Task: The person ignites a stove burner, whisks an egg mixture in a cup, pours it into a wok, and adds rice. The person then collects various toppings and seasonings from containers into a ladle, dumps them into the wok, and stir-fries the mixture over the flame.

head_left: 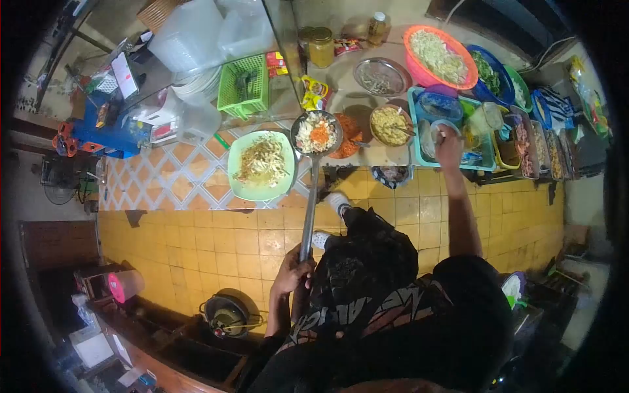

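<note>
Head view shows the left hand (293, 274) closed around the lower part of the long handle of a ladle (312, 196), its grip shut with fingers wrapped about the metal. The ladle's long axis runs away from the body, almost straight ahead and leaning slightly right, with its round bowl at the far end. That bowl, upright and filled with pale shreds topped by orange-red bits, sits by the near edge of the table (157, 171), between a light green plate (247, 190) of shredded food in brownish liquid and a heap of red paste (347, 134). Whether the ladle touches the table, I cannot tell.

The right hand (449, 149) reaches down over the turquoise tray (415, 149), its fingers bunched at a small tub (444, 124) inside; how far that grip is open, and whether it has hold of anything, I cannot tell. Just left of the tray is a bowl of yellow mix (391, 125), and beyond the tray stands a pink colander (414, 67) of pale shredded greens, beside a blue bowl (508, 92) of darker leaves
</note>
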`<state>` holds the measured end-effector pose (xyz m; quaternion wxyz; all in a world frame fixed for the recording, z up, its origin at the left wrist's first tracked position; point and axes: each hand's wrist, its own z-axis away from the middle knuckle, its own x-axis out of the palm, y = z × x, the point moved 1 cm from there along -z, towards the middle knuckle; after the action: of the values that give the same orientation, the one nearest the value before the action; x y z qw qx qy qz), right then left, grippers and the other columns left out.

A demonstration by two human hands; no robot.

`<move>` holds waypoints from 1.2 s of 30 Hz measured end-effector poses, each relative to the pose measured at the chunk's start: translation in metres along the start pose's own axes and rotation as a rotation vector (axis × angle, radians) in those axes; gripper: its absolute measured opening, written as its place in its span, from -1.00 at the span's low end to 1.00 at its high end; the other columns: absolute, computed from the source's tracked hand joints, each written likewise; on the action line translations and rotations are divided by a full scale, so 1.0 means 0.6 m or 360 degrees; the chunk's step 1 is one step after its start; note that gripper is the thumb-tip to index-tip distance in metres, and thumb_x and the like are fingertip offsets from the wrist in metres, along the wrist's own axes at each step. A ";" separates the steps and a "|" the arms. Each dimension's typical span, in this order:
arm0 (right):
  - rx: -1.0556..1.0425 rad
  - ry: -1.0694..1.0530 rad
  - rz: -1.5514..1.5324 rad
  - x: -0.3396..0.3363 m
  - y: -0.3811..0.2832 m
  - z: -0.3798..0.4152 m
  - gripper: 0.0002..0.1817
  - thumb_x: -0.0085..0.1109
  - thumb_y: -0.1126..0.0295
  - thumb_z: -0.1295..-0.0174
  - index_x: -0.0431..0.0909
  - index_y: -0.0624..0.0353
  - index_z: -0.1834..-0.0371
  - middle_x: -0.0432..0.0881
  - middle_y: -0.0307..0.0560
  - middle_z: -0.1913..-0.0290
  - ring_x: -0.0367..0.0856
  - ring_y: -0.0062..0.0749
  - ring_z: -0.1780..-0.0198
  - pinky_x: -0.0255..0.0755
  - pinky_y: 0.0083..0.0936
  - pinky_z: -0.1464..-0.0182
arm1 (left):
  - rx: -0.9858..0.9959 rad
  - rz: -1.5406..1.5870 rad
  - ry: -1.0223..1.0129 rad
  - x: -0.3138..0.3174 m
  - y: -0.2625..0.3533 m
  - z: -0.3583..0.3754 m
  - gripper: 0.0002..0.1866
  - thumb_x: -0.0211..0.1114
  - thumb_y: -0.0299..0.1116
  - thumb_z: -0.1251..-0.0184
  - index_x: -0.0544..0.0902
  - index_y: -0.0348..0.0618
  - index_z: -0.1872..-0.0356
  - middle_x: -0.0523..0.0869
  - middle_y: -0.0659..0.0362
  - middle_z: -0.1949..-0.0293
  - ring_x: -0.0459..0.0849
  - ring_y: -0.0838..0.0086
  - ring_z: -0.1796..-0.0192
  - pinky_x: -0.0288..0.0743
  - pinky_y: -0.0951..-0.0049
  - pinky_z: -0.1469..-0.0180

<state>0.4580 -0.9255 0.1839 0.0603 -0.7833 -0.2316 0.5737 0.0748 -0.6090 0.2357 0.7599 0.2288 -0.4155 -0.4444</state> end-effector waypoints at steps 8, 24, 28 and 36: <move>-0.0602 -0.0471 0.0999 0.055 0.191 -0.047 -0.82 0.06 0.46 0.04 0.63 0.08 0.38 0.62 0.02 0.32 0.59 -0.11 0.18 0.50 -0.29 0.12 | -0.0010 0.0030 0.0054 0.086 -0.014 -0.010 -0.81 0.08 -0.58 -0.08 0.32 -0.22 0.27 0.40 0.20 0.68 0.40 0.51 0.75 0.31 0.56 0.71; -0.1148 -0.0945 0.0779 -0.003 0.177 -0.126 -0.81 0.02 0.41 -0.03 0.65 0.13 0.39 0.62 0.01 0.26 0.64 -0.13 0.20 0.54 -0.25 0.23 | 0.0088 0.0282 0.0445 0.397 -0.090 -0.152 -0.74 0.16 -0.52 -0.04 0.35 -0.22 0.22 0.39 0.21 0.68 0.37 0.52 0.80 0.26 0.58 0.77; -0.1048 -0.1188 0.0714 0.004 0.193 -0.122 -0.82 0.03 0.42 -0.01 0.66 0.14 0.42 0.63 0.02 0.26 0.65 -0.14 0.21 0.54 -0.28 0.24 | 0.0085 0.0299 0.0519 0.433 -0.102 -0.154 -0.78 0.14 -0.52 -0.02 0.32 -0.23 0.30 0.38 0.22 0.70 0.32 0.56 0.81 0.24 0.59 0.80; -0.1150 -0.1565 0.0404 -0.022 0.180 -0.102 -0.80 0.04 0.41 0.03 0.67 0.04 0.40 0.65 0.02 0.33 0.62 -0.07 0.21 0.51 -0.22 0.15 | 0.0142 0.0182 0.0398 0.453 -0.113 -0.134 -0.78 0.12 -0.52 -0.10 0.33 -0.25 0.23 0.40 0.20 0.61 0.38 0.53 0.75 0.28 0.57 0.72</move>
<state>0.5436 -1.0165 0.1770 -0.3910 -0.4198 -0.3169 0.7553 0.1795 -0.8799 0.2596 0.8190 0.2920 -0.3493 -0.3493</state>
